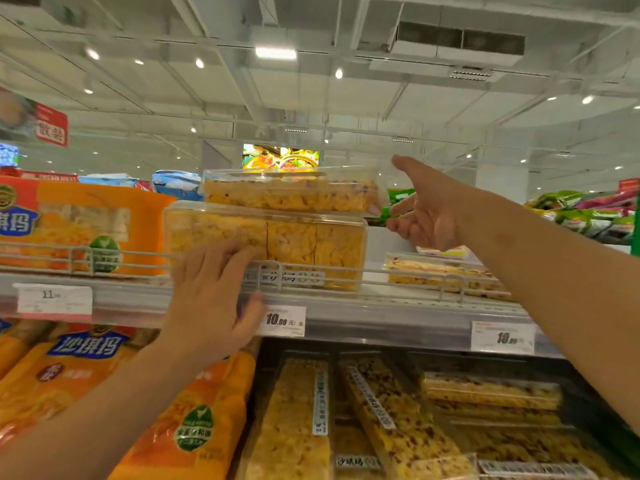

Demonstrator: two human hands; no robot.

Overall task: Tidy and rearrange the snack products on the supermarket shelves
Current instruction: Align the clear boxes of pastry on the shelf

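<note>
Two clear plastic boxes of yellow snack squares are stacked on the top shelf (pixel 346 317): a large lower box (pixel 304 242) and a flatter upper box (pixel 291 192) resting on it. My left hand (pixel 211 299) lies flat against the lower box's front left corner and the wire rail, fingers spread. My right hand (pixel 429 209) hovers open just right of the stack, thumb up near the upper box's right end, not touching it. A third, flat clear box (pixel 440 271) lies on the shelf further right, under my right forearm.
Orange snack bags (pixel 79 223) stand left of the stack, more orange bags (pixel 86 386) below. Long clear snack boxes (pixel 381 410) fill the lower shelf. Price tags (pixel 282 320) hang on the shelf edge. Green packets (pixel 588 211) lie at the far right.
</note>
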